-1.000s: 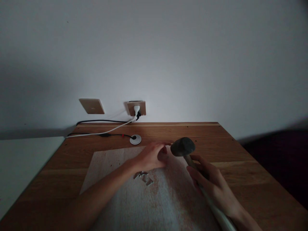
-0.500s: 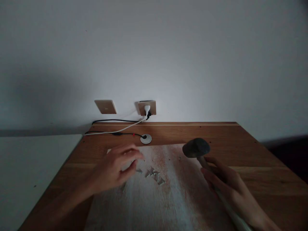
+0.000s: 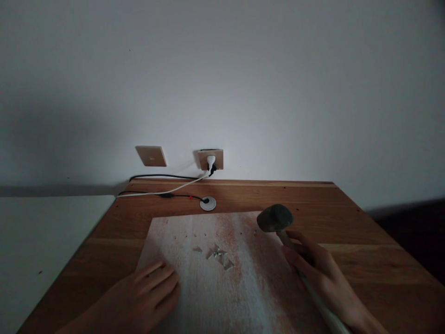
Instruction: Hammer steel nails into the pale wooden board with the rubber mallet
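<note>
My right hand (image 3: pixel 325 273) is wrapped round the handle of a mallet (image 3: pixel 275 218). Its dark, blunt head is raised over the right side of a whitish, worn board (image 3: pixel 208 306), and the lower handle runs down past my wrist. My left hand (image 3: pixel 149 294) is low over the board's left edge, its fingers curled with their tips hidden, so anything inside does not show. Several small shiny pieces (image 3: pixel 220 256) lie in a loose pile mid-board; their exact kind is too small to tell. Behind them runs a row of tiny dark spots (image 3: pixel 195 235).
The board lies on a brown wooden tabletop (image 3: pixel 347 260) against a white wall. At the back are a round cable grommet (image 3: pixel 207 203), black and white cables (image 3: pixel 174 189) and a wall socket (image 3: pixel 218 160) with plugs. A white surface (image 3: pixel 52 241) adjoins the left side.
My left hand has moved down and towards me from beside the small pieces, its fingers now curled. My right hand and the mallet have shifted slightly left in view.
</note>
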Demonstrator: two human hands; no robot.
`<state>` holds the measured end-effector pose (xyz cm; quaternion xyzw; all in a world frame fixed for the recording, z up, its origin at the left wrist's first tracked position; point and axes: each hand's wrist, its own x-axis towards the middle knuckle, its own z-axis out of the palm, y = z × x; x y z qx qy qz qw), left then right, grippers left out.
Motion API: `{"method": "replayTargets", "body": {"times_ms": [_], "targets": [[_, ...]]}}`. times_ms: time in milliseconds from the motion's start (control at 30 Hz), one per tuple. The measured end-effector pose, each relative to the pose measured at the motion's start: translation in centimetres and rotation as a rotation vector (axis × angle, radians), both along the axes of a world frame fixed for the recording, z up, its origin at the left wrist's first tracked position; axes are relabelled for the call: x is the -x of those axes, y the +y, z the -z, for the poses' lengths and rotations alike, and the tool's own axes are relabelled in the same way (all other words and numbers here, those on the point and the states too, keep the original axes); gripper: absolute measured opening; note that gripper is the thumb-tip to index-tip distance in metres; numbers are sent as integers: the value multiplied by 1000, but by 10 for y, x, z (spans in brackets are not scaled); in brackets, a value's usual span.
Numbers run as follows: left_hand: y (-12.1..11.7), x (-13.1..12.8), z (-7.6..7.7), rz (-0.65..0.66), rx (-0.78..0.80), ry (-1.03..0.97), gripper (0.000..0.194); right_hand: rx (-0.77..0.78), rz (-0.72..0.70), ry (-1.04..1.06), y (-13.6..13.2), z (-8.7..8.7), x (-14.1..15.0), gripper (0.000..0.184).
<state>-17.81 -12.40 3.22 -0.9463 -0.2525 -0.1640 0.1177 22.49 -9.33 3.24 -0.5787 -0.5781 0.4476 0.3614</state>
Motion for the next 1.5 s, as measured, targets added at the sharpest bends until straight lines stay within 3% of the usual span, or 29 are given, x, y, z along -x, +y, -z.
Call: {"method": "replayTargets", "body": {"times_ms": [167, 267, 333, 433, 533, 800, 1500], "targets": [[29, -23, -7, -33, 366, -344, 26, 3, 34, -3, -1, -1, 2, 50], [58, -59, 0, -91, 560, -590, 15, 22, 13, 21, -1, -2, 3, 52], [81, -90, 9, -101, 652, -649, 11, 33, 14, 5, 0, -1, 3, 54], [110, -129, 20, -64, 687, -614, 11, 41, 32, -30, -1, 3, 2, 55], [125, -147, 30, -66, 606, -536, 15, 57, 7, -14, -1, 6, 1, 54], [122, -143, 42, -53, 530, -542, 17, 36, -2, 1, -4, 7, 2, 47], [120, -139, 44, -34, 599, -564, 17, 31, -17, 5, -4, 6, 3, 47]]}}
